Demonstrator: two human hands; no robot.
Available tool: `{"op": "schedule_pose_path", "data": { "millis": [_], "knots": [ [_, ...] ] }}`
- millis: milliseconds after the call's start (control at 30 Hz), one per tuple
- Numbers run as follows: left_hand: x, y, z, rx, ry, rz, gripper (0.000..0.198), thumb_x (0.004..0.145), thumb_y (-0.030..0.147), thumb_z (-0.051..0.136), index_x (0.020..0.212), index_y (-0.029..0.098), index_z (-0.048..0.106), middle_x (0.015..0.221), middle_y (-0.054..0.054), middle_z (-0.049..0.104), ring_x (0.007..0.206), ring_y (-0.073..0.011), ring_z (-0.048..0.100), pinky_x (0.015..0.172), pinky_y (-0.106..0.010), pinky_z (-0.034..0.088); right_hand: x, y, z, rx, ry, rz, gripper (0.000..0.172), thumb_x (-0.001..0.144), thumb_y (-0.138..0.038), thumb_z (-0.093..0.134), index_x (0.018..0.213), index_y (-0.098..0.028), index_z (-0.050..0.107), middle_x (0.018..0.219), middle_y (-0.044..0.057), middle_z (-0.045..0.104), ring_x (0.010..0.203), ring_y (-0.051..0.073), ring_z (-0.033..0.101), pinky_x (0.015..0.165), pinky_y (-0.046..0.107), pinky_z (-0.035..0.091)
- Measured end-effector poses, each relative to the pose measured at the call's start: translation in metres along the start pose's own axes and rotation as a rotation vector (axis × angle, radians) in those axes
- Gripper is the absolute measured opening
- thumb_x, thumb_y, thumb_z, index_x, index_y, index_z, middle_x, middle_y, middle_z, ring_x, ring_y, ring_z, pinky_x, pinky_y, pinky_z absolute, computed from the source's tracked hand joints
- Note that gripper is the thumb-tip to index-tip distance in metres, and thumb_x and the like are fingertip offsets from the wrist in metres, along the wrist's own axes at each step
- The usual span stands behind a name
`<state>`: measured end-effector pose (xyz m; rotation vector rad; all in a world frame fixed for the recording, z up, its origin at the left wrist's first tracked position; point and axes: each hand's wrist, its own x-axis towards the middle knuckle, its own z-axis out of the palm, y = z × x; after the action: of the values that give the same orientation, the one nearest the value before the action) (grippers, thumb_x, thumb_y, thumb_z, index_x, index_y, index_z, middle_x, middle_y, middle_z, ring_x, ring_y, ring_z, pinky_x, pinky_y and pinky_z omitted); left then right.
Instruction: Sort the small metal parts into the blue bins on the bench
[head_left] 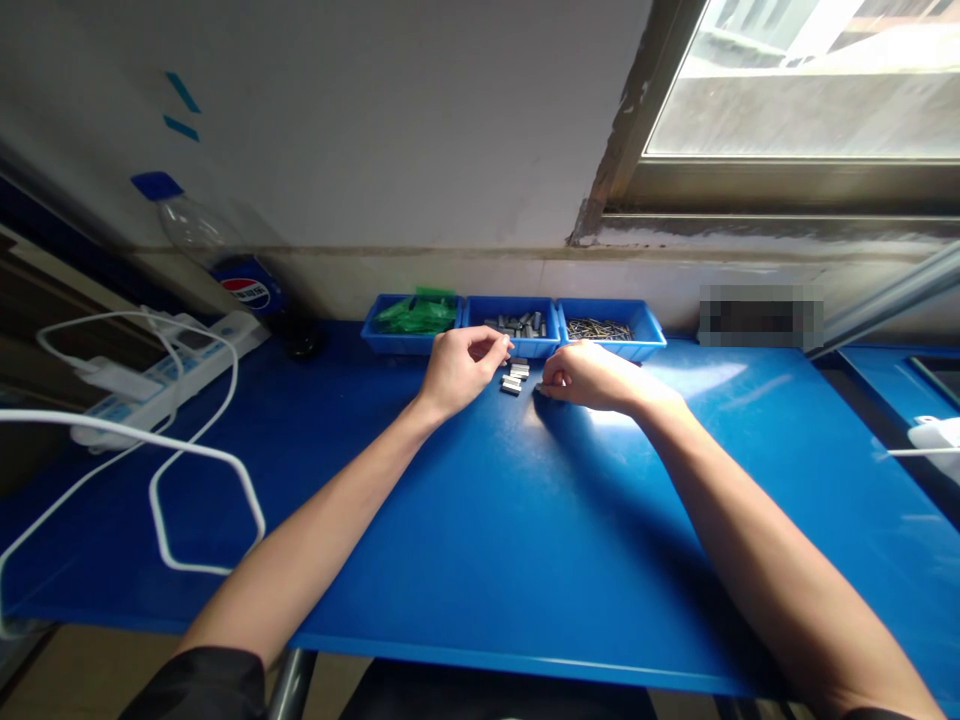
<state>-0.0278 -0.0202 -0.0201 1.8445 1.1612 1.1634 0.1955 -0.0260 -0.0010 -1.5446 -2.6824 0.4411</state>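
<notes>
My left hand (463,372) is closed in a pinch just in front of the middle blue bin (534,346). Whatever its fingertips hold, if anything, is too small to make out. Short grey metal cylinders (525,325) fill that bin. To the right, my right hand (592,378) pinches a small dark piece (540,389) low over the table. Between the hands lie several small silvery pieces with dark edges (511,384), grouped on the blue tabletop (480,520).
Green plastic bags (416,314) lie in the left bin, thin metal pins or screws (598,330) in the right one. A cola bottle (251,285) leans in view at the back left, near a power strip (172,375) and looping white cables (238,480). A window (795,110) is upper right.
</notes>
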Motion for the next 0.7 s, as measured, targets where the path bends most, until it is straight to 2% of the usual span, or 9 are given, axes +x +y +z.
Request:
{"op": "schedule_pose_path", "data": {
  "millis": [167,333,500,700],
  "knots": [
    [-0.0007,0.0016,-0.0008,0.019,-0.083,0.015,0.026,0.093,0.04,0.068,0.086,0.018,0.08,0.085,-0.005,0.082,0.079,-0.0211,0.078,0.075,-0.029,0.061,-0.0013,-0.0014,0.0002,0.01,0.087,0.013,0.013,0.082,-0.02,0.066,0.073,-0.02,0.076,0.07,0.005,0.075,0.065,0.02,0.069,0.061,0.028,0.045],
    [-0.0009,0.0016,-0.0003,0.03,-0.144,0.025,0.026,0.093,0.041,0.069,0.089,0.018,0.08,0.09,-0.005,0.082,0.082,-0.021,0.078,0.075,-0.028,0.06,-0.0049,-0.003,-0.005,0.423,0.229,0.01,0.007,0.079,-0.025,0.072,0.079,-0.018,0.075,0.074,0.003,0.077,0.07,0.019,0.073,0.065,0.026,0.053],
    [-0.0006,0.0007,0.0012,-0.137,-0.214,-0.011,0.028,0.091,0.043,0.073,0.102,0.018,0.078,0.097,-0.007,0.083,0.087,-0.0224,0.079,0.081,-0.031,0.063,-0.005,-0.0032,-0.0048,0.748,0.332,-0.038,0.028,0.079,-0.044,0.082,0.086,-0.017,0.077,0.076,0.004,0.076,0.073,0.02,0.072,0.071,0.029,0.059],
    [0.0017,-0.0007,-0.0003,-0.32,-0.211,-0.078,0.037,0.078,0.045,0.087,0.098,0.015,0.078,0.099,-0.01,0.082,0.092,-0.0253,0.08,0.089,-0.036,0.065,-0.0028,-0.0033,-0.0026,0.92,0.391,-0.081,0.041,0.072,-0.051,0.09,0.089,-0.017,0.076,0.084,0.005,0.076,0.077,0.02,0.071,0.076,0.032,0.061]
  ]
}}
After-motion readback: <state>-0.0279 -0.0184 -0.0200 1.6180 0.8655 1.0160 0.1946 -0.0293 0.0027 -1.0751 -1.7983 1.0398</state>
